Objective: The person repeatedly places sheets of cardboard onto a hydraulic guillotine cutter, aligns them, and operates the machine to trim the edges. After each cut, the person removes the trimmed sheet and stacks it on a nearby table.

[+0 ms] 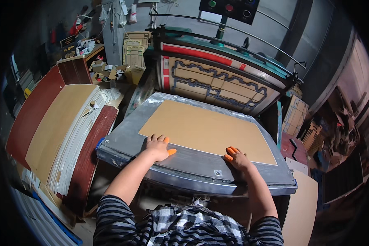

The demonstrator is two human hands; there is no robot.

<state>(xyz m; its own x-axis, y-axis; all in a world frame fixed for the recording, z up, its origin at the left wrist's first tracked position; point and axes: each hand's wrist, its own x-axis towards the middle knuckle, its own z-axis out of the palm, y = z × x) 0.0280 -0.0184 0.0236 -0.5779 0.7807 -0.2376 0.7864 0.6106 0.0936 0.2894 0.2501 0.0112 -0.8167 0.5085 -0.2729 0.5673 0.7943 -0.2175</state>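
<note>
A large tan cardboard sheet (205, 127) lies flat on the grey metal bed (184, 158) of a die-cutting press. My left hand (158, 147) rests at the sheet's near left edge, fingers spread, with orange covers on some fingertips. Near the right part of the same edge, my right hand (237, 158) touches the sheet with its orange-covered fingers stretched out. Neither hand grips anything. Behind the sheet, the press's raised platen holds a wooden cutting die (217, 84) with dark foam strips along its blade lines.
A stack of cardboard sheets (59, 131) stands at my left beside a dark red board (92, 143). Another tan sheet (301, 209) is at the lower right. A control panel with buttons (229, 9) hangs above the press. Scraps pile up at the far right.
</note>
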